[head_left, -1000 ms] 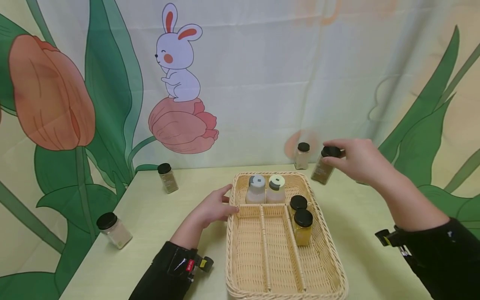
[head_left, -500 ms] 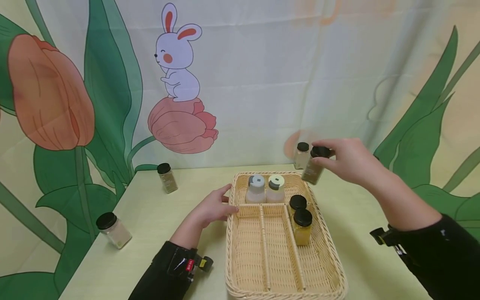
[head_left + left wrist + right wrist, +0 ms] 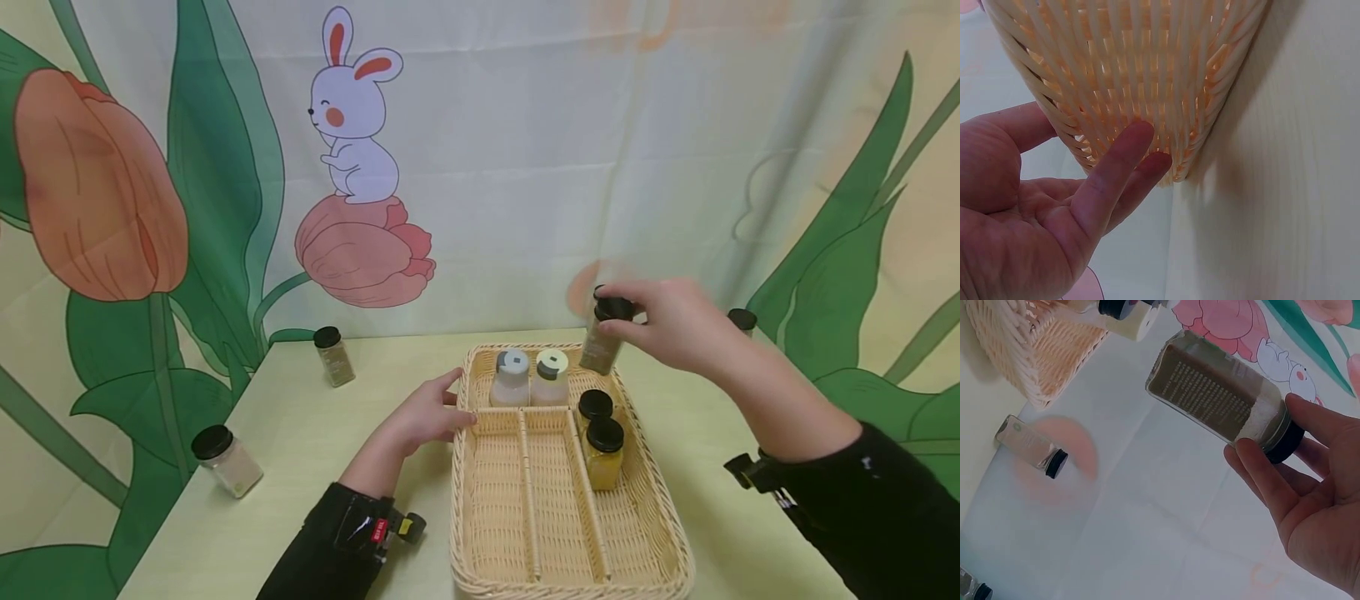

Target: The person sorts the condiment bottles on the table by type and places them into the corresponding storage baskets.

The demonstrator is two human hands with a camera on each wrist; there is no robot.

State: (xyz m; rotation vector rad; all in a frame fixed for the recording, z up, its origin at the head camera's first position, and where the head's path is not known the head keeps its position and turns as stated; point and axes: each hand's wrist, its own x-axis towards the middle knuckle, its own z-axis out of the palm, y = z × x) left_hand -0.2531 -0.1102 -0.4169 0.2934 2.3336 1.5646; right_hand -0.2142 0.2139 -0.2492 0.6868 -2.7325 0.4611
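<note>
My right hand [image 3: 667,321] pinches the black lid of a spice jar [image 3: 600,348], seen large in the right wrist view [image 3: 1210,387]. Dark powder fills most of the glass, which has printed text. The jar hangs tilted over the back right corner of the wicker basket [image 3: 491,500]. At the basket's left side, my left hand [image 3: 423,417] holds the rim, thumb over it and fingers on the outer wall [image 3: 1147,69]. Two white-capped bottles [image 3: 512,383] [image 3: 551,383] stand in the back compartment. Two black-lidded jars, one yellow [image 3: 603,467], stand in the right compartment.
On the table's left stand a brown-filled jar [image 3: 337,362] and a pale-filled jar [image 3: 232,467]. Another small jar [image 3: 1032,447] stands behind the basket, mostly hidden in the head view. One more black lid [image 3: 742,319] shows behind my right forearm. A printed cloth [image 3: 495,208] hangs behind.
My right hand has carried the spice jar leftward from the table's back right to over the basket's back corner. A lid behind the right forearm has come into view. The left hand stays put.
</note>
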